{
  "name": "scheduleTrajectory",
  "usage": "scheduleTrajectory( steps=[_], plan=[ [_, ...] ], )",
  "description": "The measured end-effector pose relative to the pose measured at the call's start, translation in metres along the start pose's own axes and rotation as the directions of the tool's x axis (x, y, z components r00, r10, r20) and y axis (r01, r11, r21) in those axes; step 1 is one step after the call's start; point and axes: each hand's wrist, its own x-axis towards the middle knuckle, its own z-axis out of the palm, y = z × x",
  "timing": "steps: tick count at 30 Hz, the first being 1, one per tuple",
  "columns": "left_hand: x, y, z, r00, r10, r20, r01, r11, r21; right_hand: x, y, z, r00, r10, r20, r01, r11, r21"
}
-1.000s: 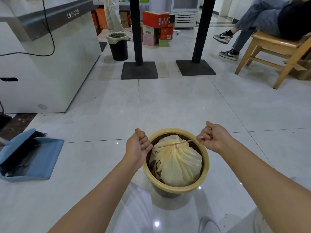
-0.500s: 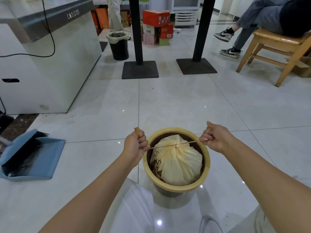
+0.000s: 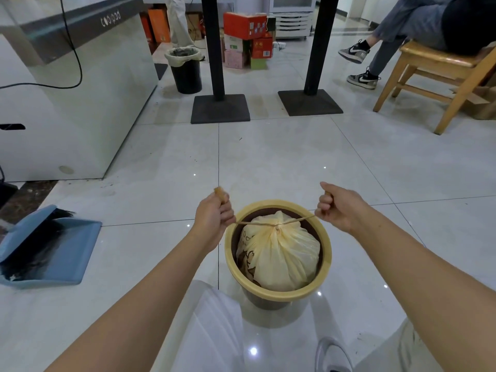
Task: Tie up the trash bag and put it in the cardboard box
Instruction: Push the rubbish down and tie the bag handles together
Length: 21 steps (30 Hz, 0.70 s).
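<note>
A pale yellow trash bag [image 3: 284, 253] sits inside a brown bin with a yellow rim [image 3: 326, 267] on the tiled floor. A thin brown drawstring [image 3: 257, 224] is cinched around the bag's gathered neck and stretched taut to both sides. My left hand [image 3: 214, 216] is fisted on the string's left end, just left of the bin's rim. My right hand [image 3: 339, 205] is fisted on the right end, above the rim's far right. A cardboard box [image 3: 483, 103] shows partly behind the wooden chair at the right edge.
A blue dustpan with a black brush [image 3: 51, 248] lies on the floor at left. A white cabinet [image 3: 80, 89] stands at far left, with a black bin [image 3: 186, 69] beyond it. Two black post bases [image 3: 220, 107] and a wooden chair [image 3: 440, 73] with a seated person are ahead.
Both hands stay on the taut string, shifted slightly apart and up. The bag's neck looks cinched a little tighter; the view has drifted slightly.
</note>
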Motion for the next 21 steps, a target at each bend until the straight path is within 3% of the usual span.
scheduleTrajectory(
  steps=[2,5,8,12,15,19,21],
  plan=[
    [-0.002,0.021,0.019,0.993,0.085,0.081,-0.091,0.993,0.078,-0.014,-0.021,0.014,0.994,-0.091,0.064,0.105,0.957,-0.272],
    [-0.005,0.049,0.058,0.973,0.155,0.170,-0.193,0.953,0.236,-0.043,-0.051,0.042,0.947,-0.269,0.175,0.314,0.672,-0.671],
    [-0.009,0.053,0.092,0.940,0.187,0.286,-0.301,0.848,0.436,-0.070,-0.065,0.072,0.889,-0.321,0.327,0.440,0.405,-0.801],
    [-0.010,0.052,0.108,0.903,0.196,0.382,-0.374,0.795,0.478,-0.082,-0.073,0.083,0.833,-0.378,0.405,0.493,0.174,-0.852],
    [-0.010,0.060,0.107,0.911,0.223,0.347,-0.384,0.764,0.518,-0.081,-0.076,0.075,0.824,-0.404,0.397,0.515,0.242,-0.822],
    [-0.012,0.065,0.105,0.909,0.218,0.355,-0.399,0.702,0.590,-0.076,-0.067,0.066,0.857,-0.395,0.330,0.512,0.586,-0.629],
    [-0.011,0.068,0.104,0.919,0.236,0.317,-0.390,0.672,0.630,-0.074,-0.056,0.064,0.869,-0.337,0.362,0.490,0.680,-0.545]
  ],
)
